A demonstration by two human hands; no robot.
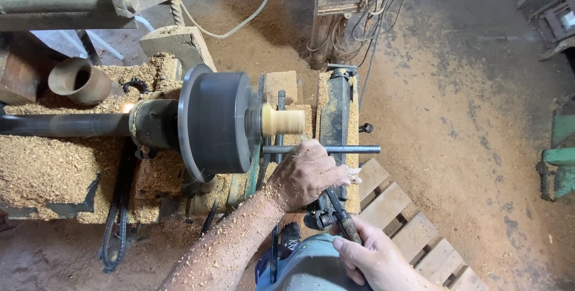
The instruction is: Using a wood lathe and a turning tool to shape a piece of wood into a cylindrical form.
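Pale cylindrical wood blank (283,120) spins on the lathe. Left hand (305,174) clamps the chisel shaft against the steel rest bar (323,149); right hand (374,261) grips the chisel's wooden handle (347,222). A steep tool angle risks a catch.

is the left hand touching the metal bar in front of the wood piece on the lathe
Touching. In the head view the left hand lies pressed on the horizontal metal bar, covering its middle with no gap, just below the pale wood piece.
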